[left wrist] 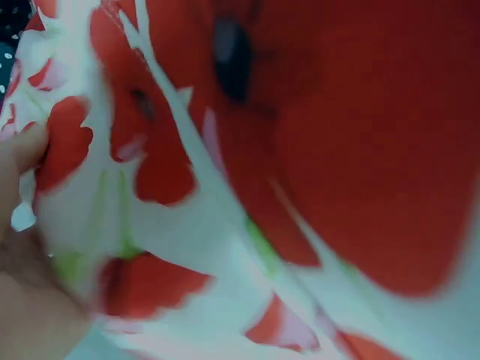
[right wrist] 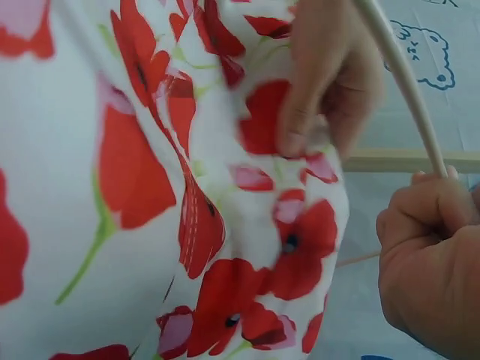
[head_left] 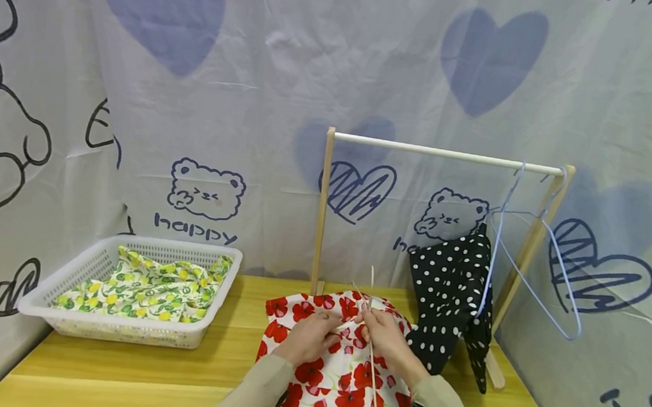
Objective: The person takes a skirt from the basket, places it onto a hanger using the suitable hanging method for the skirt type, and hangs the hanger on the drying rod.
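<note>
A white garment printed with red poppies (head_left: 349, 400) lies spread over the front of the table, its upper edge near the rack. My left hand (head_left: 309, 338) pinches the garment's edge; in the right wrist view, the left hand's thumb and fingers (right wrist: 297, 139) close on the cloth. My right hand (head_left: 385, 339) grips a thin white clothes hanger (head_left: 372, 376), seen nearly edge-on and running down over the garment. The right wrist view shows this hand (right wrist: 431, 262) curled round the hanger's bar (right wrist: 405, 75). Poppy cloth (left wrist: 172, 232) fills most of the left wrist view.
A white plastic basket (head_left: 120, 334) at the left holds a lemon-print cloth (head_left: 147, 288). Behind the garment stands a small wooden rack (head_left: 322, 209) with a white rail (head_left: 422, 149). Light blue hangers (head_left: 568, 299) and a black polka-dot garment (head_left: 448, 296) hang at its right end.
</note>
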Available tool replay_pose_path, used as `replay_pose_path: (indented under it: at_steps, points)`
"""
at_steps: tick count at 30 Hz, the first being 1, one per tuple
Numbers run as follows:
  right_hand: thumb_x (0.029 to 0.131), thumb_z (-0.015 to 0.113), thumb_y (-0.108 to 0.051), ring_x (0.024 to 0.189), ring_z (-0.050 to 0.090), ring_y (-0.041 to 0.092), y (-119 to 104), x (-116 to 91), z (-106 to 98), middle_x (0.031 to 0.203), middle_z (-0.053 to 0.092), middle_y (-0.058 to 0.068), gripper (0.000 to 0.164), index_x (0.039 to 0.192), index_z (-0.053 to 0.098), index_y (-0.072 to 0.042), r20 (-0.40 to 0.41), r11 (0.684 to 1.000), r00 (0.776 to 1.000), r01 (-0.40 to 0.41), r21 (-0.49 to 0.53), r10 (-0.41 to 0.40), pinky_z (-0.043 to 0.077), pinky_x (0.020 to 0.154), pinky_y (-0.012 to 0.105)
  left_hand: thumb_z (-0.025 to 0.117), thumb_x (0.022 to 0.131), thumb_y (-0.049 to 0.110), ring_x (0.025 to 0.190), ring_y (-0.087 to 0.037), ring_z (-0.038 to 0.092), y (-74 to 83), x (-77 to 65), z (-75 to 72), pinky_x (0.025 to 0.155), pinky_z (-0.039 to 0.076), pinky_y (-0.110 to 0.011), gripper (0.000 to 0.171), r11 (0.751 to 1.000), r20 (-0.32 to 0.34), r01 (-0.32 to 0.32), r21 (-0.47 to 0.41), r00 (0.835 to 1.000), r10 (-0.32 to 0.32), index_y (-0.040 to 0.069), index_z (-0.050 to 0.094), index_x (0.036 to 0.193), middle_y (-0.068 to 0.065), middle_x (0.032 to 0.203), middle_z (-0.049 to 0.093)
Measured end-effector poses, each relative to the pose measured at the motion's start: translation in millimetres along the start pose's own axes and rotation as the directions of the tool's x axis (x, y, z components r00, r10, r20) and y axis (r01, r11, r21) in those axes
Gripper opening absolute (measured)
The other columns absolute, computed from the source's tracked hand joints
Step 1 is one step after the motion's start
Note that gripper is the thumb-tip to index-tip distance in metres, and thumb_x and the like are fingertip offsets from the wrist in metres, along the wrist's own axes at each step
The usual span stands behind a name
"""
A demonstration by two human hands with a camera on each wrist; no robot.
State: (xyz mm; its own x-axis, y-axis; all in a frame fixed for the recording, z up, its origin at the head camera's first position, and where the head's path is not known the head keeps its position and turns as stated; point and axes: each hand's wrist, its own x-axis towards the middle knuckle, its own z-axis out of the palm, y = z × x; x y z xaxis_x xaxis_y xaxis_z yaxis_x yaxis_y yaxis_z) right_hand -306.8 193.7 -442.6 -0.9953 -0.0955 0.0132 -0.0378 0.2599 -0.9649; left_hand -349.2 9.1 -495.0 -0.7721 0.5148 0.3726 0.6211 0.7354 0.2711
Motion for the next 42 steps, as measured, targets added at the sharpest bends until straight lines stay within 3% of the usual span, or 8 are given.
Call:
replay_pose_path:
  at_steps: [5,10,15,19,25,31,37,42]
  points:
    - [0.106,0.043,-0.027,0.046,0.027,0.01,-1.2,-0.6,-3.5,0.064,0.044,-0.001,0.032,0.111,0.059,0.001,0.063,0.998,0.998,-0.028,0.052,0.024,0.026,0.042,0.022,0.061,0.096,0.023,0.127,-0.025,0.051,1.1,-2.1,-8.3,0.102,0.045,-0.051,0.04,0.994,0.042,0.052,-0.101,0.998,-0.048,0.013,0.059,0.134,-0.006,0.134,0.06]
    - [0.103,0.05,-0.03,0.048,0.03,0.01,-1.5,-2.7,-11.5,0.065,0.045,-0.002,0.033,0.095,0.055,0.002,0.115,0.998,0.992,-0.051,0.039,0.046,0.028,0.044,0.021,0.059,0.096,0.016,0.102,-0.017,0.062,-5.2,-0.8,-13.2,0.097,0.051,-0.041,0.034,0.97,0.041,0.057,-0.235,0.998,-0.049,0.011,0.064,0.13,-0.004,0.125,0.066]
    - [0.1,0.057,-0.032,0.047,0.03,0.01,1.1,-9.2,-18.9,0.064,0.046,-0.002,0.034,0.098,0.057,0.002,0.184,0.998,0.981,-0.065,0.004,0.063,0.026,0.045,0.024,0.055,0.1,0.019,0.083,-0.01,0.057,-7.9,-5.4,-16.7,0.079,0.052,-0.031,0.03,0.92,0.053,0.096,-0.38,0.995,-0.083,0.014,0.065,0.128,-0.004,0.12,0.068]
    - [0.099,0.059,-0.033,0.047,0.032,0.009,1.9,-12.9,-21.2,0.069,0.052,0.0,0.032,0.098,0.059,0.0,0.225,0.997,0.972,-0.077,0.016,0.071,0.025,0.046,0.024,0.05,0.102,0.038,0.088,-0.009,0.062,-1.8,-5.7,-22.8,0.079,0.053,-0.031,0.037,0.884,0.046,0.119,-0.451,0.993,-0.11,0.02,0.06,0.134,-0.001,0.116,0.069]
    - [0.099,0.059,-0.03,0.052,0.04,0.009,2.2,-14.8,-19.0,0.078,0.061,0.001,0.036,0.111,0.06,0.004,0.248,0.997,0.967,-0.073,0.036,0.061,0.028,0.046,0.022,0.037,0.103,0.051,0.098,-0.013,0.064,14.8,-0.4,-32.1,0.091,0.051,-0.039,0.05,0.849,0.049,0.12,-0.514,0.993,-0.111,0.032,0.042,0.149,-0.003,0.12,0.068]
    - [0.102,0.054,-0.03,0.057,0.044,0.009,0.7,-15.0,-16.4,0.081,0.059,0.001,0.037,0.114,0.06,0.004,0.263,0.998,0.964,-0.051,0.023,0.043,0.032,0.047,0.021,0.034,0.105,0.049,0.089,-0.008,0.062,23.8,5.5,-37.2,0.081,0.051,-0.033,0.046,0.86,-0.005,0.06,-0.507,0.997,-0.072,0.035,0.042,0.148,-0.002,0.112,0.07]
    - [0.102,0.053,-0.024,0.071,0.058,0.017,8.7,-11.3,-20.3,0.088,0.065,0.01,0.03,0.113,0.065,0.001,0.042,0.99,0.996,-0.078,-0.114,0.083,0.045,0.057,0.027,0.044,0.104,0.04,0.083,-0.015,0.065,27.9,7.6,-39.2,0.069,0.051,-0.026,0.032,0.819,-0.002,0.064,-0.571,0.997,-0.079,0.029,0.055,0.133,-0.001,0.099,0.069]
    - [0.099,0.055,-0.018,0.098,0.06,0.032,33.2,-9.4,-34.5,0.113,0.063,0.021,0.032,0.121,0.06,0.005,-0.187,0.923,0.982,-0.088,-0.375,0.018,0.051,0.084,0.046,0.051,0.102,0.038,0.084,-0.021,0.069,34.2,9.1,-36.1,0.065,0.05,-0.026,0.026,0.759,0.067,0.132,-0.637,0.991,-0.116,0.02,0.064,0.117,-0.002,0.092,0.07]
